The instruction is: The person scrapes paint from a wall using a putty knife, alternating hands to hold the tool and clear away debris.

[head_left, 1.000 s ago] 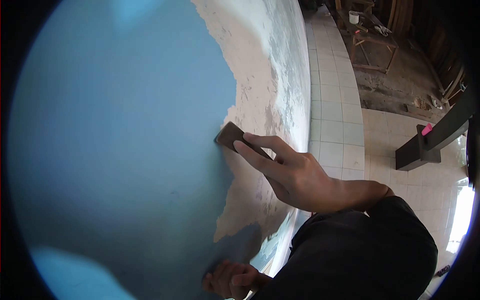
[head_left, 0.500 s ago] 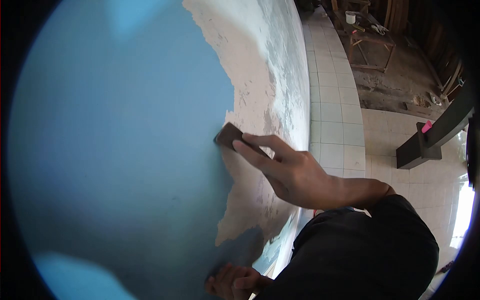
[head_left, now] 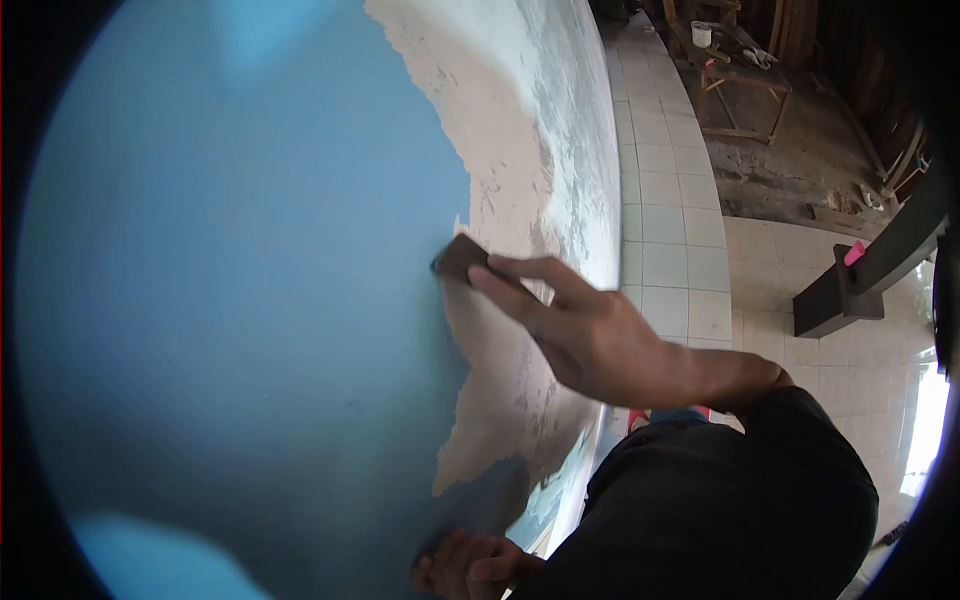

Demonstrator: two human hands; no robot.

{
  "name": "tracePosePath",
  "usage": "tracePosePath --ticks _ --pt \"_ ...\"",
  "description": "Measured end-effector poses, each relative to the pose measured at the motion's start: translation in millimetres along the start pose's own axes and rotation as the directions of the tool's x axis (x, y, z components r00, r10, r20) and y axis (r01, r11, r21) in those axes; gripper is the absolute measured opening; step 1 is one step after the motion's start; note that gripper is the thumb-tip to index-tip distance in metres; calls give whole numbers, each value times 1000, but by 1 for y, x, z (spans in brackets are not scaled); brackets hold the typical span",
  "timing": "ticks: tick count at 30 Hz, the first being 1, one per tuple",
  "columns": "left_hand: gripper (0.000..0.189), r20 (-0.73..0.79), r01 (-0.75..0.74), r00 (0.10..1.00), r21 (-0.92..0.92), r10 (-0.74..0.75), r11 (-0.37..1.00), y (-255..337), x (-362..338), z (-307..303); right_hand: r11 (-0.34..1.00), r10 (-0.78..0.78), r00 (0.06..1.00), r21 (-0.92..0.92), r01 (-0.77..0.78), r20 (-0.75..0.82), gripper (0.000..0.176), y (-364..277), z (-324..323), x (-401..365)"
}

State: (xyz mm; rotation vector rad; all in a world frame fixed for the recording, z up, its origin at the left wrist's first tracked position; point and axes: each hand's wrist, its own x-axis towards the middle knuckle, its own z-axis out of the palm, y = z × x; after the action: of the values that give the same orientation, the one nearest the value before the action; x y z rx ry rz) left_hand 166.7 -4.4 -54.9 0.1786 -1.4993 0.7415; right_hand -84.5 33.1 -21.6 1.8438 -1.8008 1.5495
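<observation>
A flat brown scraper (head_left: 463,257) is pinched between the thumb and fingers of my right hand (head_left: 610,335). Its far edge touches the wall where blue paint (head_left: 280,230) meets a bare beige patch (head_left: 505,200). Low in the view, my left hand (head_left: 470,568) is close to the wall in shadow. Its fingers are curled, and a dark shape shows beside them. Whether that shape is something held or only shadow, I cannot make out.
Pale floor tiles (head_left: 665,200) run along the wall. A wooden table (head_left: 745,70) with a white pot (head_left: 701,35) stands at the upper right. A dark post base (head_left: 835,300) bears a pink object (head_left: 854,253). Red footwear (head_left: 638,420) shows below my arm.
My right hand and the scraper have shifted slightly upward along the paint edge. My left hand stays nearly in place. A bit more of the red footwear shows.
</observation>
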Motion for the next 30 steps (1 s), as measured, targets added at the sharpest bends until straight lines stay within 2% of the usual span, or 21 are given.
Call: tracePosePath --ticks 2,4,5,8,9,12,14,16,18,19,20,22,26,27,30 --pt "44 11 33 999 60 -34 998 5 7 3 1000 -3 1000 -23 3 -5 65 3 -4 7" --pt "46 50 52 997 1 -52 999 4 -2 -7 998 10 999 -57 -13 -44 64 11 -5 18" --pt "47 59 61 996 -24 -60 998 3 -2 -8 999 -17 998 -37 15 -53 65 11 -3 16" --pt "50 88 92 991 56 -96 994 8 4 -6 994 -106 994 -40 106 4 65 5 -2 3" --pt "51 75 79 994 45 -82 996 7 3 -5 999 -27 999 -26 28 34 65 3 -5 6" --pt "51 82 38 996 5 -39 999 2 1 -7 999 -33 999 -4 33 -34 65 9 0 10" --pt "50 103 17 995 -34 -14 999 -1 2 -9 1000 18 1000 18 -18 4 61 2 -5 8" --pt "50 118 65 991 23 -67 998 5 5 -7 998 54 998 32 -55 16 61 -2 -6 8" --pt "50 123 68 990 47 -74 997 7 5 -10 997 83 995 -2 -83 -60 62 8 -7 25" --pt "50 109 43 993 47 -48 998 5 3 -9 1000 19 994 1 -19 -106 62 13 -4 27" --pt "50 89 13 996 51 -17 999 3 2 -7 1000 22 997 13 -21 -68 62 9 -4 22" --pt "50 75 55 995 58 -59 997 4 0 -9 999 21 1000 27 -21 10 61 0 -6 7" --pt "50 79 77 994 -6 -76 997 1 -6 -15 996 -48 994 -74 40 -102 61 19 -6 27" --pt "49 96 85 992 8 -85 996 2 -4 -16 998 -6 998 -61 2 -64 60 11 -9 24" --pt "50 81 89 992 44 -92 995 6 0 -9 992 -114 993 -60 112 -37 58 5 -5 10"
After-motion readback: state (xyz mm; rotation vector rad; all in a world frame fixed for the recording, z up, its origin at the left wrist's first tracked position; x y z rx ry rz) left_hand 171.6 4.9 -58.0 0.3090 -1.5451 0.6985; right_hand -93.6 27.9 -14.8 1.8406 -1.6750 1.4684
